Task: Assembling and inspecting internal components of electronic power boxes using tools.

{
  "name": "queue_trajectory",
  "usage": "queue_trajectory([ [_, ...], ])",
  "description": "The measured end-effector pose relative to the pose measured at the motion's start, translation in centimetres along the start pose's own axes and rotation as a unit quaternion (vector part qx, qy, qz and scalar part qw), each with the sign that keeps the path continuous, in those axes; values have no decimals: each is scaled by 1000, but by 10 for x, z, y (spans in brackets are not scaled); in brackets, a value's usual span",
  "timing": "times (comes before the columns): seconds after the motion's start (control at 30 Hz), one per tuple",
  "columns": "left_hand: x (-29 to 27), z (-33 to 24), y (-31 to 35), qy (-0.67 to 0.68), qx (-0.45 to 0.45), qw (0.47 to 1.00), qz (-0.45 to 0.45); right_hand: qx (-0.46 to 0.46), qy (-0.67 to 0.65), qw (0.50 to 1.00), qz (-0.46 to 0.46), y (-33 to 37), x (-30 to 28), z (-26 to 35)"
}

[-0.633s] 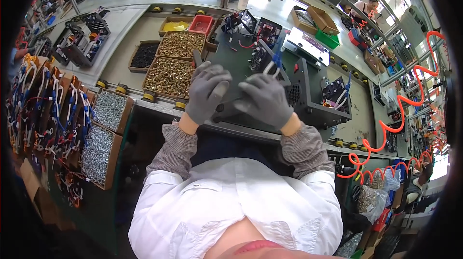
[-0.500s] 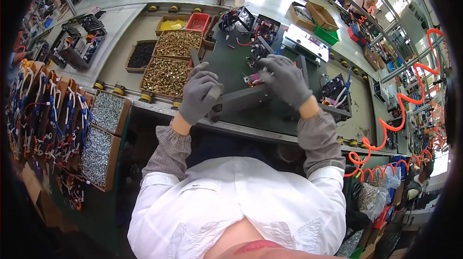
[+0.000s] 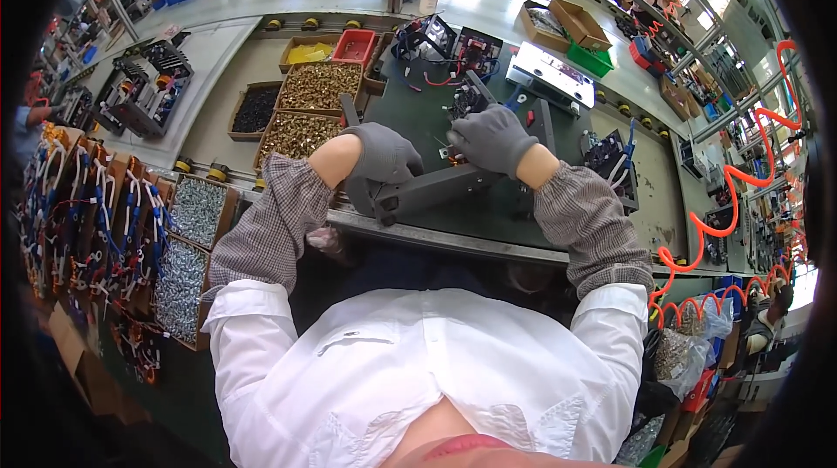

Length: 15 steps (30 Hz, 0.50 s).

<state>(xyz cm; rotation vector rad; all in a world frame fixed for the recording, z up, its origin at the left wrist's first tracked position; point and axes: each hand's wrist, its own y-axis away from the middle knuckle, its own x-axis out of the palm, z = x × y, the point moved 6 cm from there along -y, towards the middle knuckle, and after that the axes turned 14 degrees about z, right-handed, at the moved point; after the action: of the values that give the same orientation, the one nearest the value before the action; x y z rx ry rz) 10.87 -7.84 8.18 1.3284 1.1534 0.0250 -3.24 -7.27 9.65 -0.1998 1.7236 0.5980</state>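
A dark grey metal chassis frame (image 3: 449, 186) with upright end plates rests on the green work mat (image 3: 475, 217), near the bench's front edge. My left hand (image 3: 384, 154), in a grey glove, is bent over the frame's left part, its fingers pointing down and mostly hidden. My right hand (image 3: 495, 139), also gloved, is closed in a pinch just behind the front bar. What its fingertips hold, if anything, is too small to make out. Small parts with wires show between the hands. Beyond them stands a dark circuit assembly (image 3: 471, 95).
Left of the mat are boxes of brass-coloured fasteners (image 3: 321, 84), black screws (image 3: 255, 109) and a red tray (image 3: 354, 45). Silver fasteners (image 3: 183, 281) and hanging wire bundles (image 3: 96, 215) flank my left side. An orange coiled hose (image 3: 697, 224) hangs at right. A white-topped unit (image 3: 551, 76) lies behind.
My left hand has moved right and turned its fingers down over the frame. My right hand has shifted slightly left, its fingers now pinched together. The frame's left end has moved slightly nearer me.
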Motion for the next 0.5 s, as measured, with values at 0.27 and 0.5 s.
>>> queue_trajectory([
  [0.27,-3,-6,-18,-58,49,993,91,41,-57,997,17,19,0,-2],
  [0.5,5,-5,-35,-62,61,987,135,-2,-52,982,-180,-19,-94,-47],
])
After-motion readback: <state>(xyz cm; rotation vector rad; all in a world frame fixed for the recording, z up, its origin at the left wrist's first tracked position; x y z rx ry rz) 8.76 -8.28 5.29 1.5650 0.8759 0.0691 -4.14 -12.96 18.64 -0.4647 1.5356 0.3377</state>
